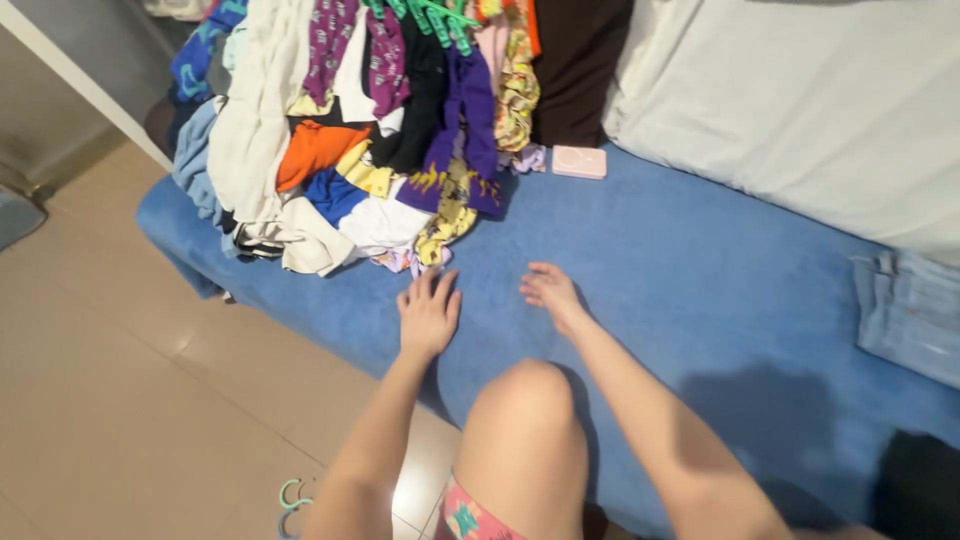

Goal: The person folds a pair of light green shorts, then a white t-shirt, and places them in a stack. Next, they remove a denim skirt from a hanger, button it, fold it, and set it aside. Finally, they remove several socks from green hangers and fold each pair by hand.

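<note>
At the far left, a tiled floor (130, 400) is seen, with a small green ring-shaped object (293, 494) lying on it at about 7 o'clock; what it is cannot be made out. A blue bed cover (640, 260) is spread across the middle of the view.

At 11 to 12 o'clock, a pile of clothes (370, 130) is heaped on the cover: white, orange, blue, purple and yellow-patterned pieces are mixed, and green hangers (440, 20) are seen at its top. The left hand (428, 315) is laid palm down on the cover, fingers spread wide and holding nothing, with its fingertips just beside the lowest edge of the pile, possibly touching a patterned scrap there. The right hand (550, 292) is held near it at the 3 o'clock side, fingers loosely open and empty, resting on or just above the cover. A bare knee (528, 400) is raised below the 2 hands.

A small pink rectangular case (579, 162) is seen at 12 o'clock, just beside the pile. A pale pillow (800, 100) fills the 1 to 2 o'clock area, and folded denim (910, 310) lies at 3 o'clock.
</note>
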